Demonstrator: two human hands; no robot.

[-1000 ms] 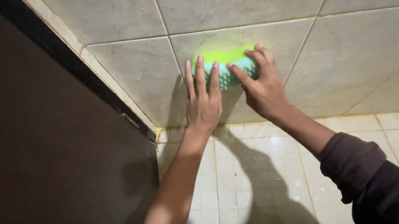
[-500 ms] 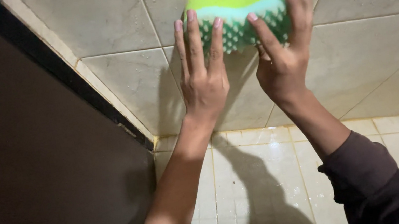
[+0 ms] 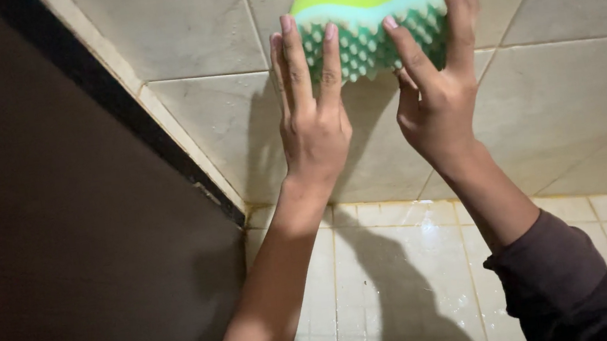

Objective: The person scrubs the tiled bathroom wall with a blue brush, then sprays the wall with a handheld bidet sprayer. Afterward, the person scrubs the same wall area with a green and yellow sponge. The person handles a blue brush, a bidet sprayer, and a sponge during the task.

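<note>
Single head-worn view, close, facing down the arms toward the tiled wall [image 3: 576, 103] and floor [image 3: 411, 273]

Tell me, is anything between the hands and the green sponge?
No. Both the left hand and the right hand already press on the green sponge against the tiled wall; nothing visible sits between.
</note>
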